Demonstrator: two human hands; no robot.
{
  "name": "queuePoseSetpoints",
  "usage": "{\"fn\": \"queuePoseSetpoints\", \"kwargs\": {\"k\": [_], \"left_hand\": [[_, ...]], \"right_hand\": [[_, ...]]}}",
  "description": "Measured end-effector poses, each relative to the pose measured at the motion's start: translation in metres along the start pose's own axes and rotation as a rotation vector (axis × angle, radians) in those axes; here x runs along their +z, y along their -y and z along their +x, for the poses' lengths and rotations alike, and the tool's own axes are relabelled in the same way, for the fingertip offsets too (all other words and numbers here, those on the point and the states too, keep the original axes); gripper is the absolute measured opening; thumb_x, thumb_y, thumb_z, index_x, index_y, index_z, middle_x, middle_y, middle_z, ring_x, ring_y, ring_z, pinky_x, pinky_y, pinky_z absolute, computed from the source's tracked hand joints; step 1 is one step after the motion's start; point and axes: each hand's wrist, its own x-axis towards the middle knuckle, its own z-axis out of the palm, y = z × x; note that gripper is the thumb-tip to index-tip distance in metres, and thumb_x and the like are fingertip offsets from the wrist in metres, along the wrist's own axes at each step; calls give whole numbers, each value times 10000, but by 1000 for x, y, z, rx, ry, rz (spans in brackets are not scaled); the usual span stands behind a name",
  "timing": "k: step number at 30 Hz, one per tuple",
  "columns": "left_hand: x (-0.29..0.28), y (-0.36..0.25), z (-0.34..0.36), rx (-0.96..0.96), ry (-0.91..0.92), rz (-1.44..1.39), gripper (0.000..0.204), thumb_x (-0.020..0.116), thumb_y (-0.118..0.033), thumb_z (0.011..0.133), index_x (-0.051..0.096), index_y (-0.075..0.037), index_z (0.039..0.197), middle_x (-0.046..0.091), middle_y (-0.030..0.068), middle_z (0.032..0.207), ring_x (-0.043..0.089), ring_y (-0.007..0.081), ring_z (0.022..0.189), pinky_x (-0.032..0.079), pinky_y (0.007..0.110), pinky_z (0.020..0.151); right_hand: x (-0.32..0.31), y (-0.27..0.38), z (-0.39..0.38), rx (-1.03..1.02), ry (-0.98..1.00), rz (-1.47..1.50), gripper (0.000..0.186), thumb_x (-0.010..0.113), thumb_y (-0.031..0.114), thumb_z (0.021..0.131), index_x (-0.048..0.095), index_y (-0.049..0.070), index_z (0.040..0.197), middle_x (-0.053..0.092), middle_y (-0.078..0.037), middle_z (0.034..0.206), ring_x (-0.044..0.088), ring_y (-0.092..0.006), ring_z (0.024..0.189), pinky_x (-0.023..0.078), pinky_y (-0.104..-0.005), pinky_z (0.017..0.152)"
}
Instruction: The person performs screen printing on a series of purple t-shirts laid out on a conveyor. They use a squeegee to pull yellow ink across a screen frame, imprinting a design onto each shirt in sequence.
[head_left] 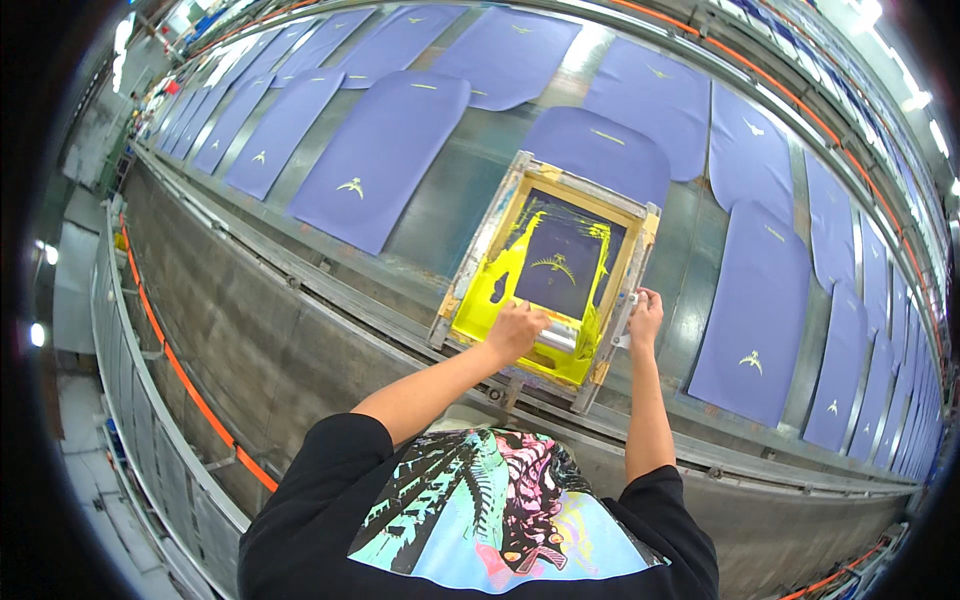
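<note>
A screen-printing frame [597,186] lies over a purple fabric panel [590,150] on the long table, tilted in my view. Bright yellow ink [477,316] coats the near part and both sides of its mesh, and a small winged motif [553,265] shows in the dark middle. My left hand [517,331] is closed around a squeegee [560,337] at the near end of the mesh, in the ink. My right hand [647,314] has its fingers closed on a pale metal bracket [626,318] at the frame's right side.
Several purple panels, like the one at left [385,150] and the one at right [755,310], lie in rows along the metal table [440,215]. A rail [350,318] runs along its near edge. An orange hose [185,375] follows the lower left side.
</note>
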Motion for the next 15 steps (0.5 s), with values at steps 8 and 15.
{"fn": "queuePoseSetpoints", "kwargs": {"k": [8,15], "left_hand": [[-48,-49,-26,-24,-52,-225,388,674,-13,735,749,-180,1077,722,-20,1189,645,208,1076,473,394,850],[-104,-6,-25,-209,-60,-282,425,692,-21,743,680,-115,1157,726,77,1116,686,299,978,518,424,820]], "right_hand": [[-43,60,-30,-198,-168,-104,160,553,166,1048,670,58,1067,525,34,703,439,-58,602,361,-272,543],[28,109,-61,-159,-72,-68,176,546,177,1047,662,49,1074,480,25,676,447,-87,610,373,-304,567]]}}
